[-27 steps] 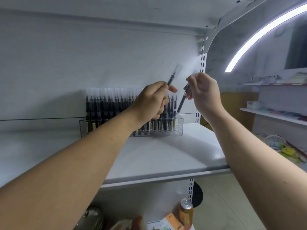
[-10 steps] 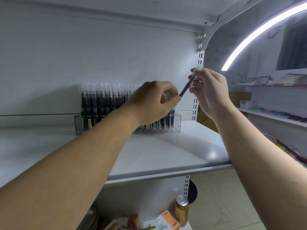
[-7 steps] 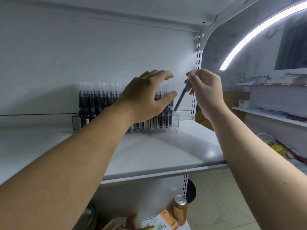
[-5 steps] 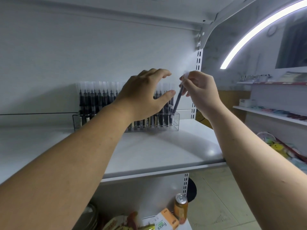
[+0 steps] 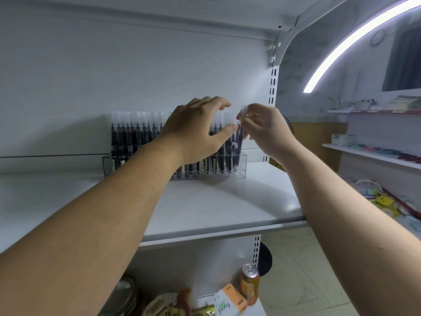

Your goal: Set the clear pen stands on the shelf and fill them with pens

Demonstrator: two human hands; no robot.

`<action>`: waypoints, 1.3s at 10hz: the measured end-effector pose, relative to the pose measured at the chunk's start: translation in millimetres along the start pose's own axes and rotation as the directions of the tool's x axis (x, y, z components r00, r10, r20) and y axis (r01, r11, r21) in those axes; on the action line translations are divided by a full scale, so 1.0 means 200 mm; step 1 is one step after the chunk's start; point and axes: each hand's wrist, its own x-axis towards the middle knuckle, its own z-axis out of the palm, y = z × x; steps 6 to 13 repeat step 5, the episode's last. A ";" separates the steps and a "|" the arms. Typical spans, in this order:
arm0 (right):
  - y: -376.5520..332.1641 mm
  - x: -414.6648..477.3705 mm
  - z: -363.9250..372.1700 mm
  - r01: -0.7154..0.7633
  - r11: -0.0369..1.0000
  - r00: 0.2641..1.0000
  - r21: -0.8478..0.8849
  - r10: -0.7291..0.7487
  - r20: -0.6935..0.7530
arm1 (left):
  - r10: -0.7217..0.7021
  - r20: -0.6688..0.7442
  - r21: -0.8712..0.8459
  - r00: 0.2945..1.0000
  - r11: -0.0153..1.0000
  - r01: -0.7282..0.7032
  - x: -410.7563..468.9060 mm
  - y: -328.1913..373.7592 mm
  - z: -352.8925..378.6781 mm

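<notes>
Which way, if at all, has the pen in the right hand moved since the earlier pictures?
Yes. The pen in the right hand came down into the right end of the clear pen stand.

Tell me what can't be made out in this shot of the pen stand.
Head view only:
- Clear stand: its middle slots are hidden behind the left hand and forearm.
- Pen pinched by the right hand: tip's seating in the stand unclear.
- Packets below the shelf: cut off by the bottom edge.
- Goods at far right: blurred, too small.
</notes>
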 end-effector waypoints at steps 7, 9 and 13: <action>-0.01 -0.01 -0.02 -0.022 0.998 0.969 0.064 0.038 -0.246 | 0.027 -0.048 0.046 0.999 0.999 -0.025 0.00 0.03 -0.07; -0.01 -0.01 -0.02 -0.022 0.998 0.969 0.064 0.038 -0.246 | 0.027 -0.048 0.046 0.999 0.999 -0.025 0.00 0.03 -0.07; -0.01 -0.01 -0.02 -0.022 0.998 0.969 0.064 0.038 -0.246 | 0.027 -0.048 0.046 0.999 0.999 -0.025 0.00 0.03 -0.07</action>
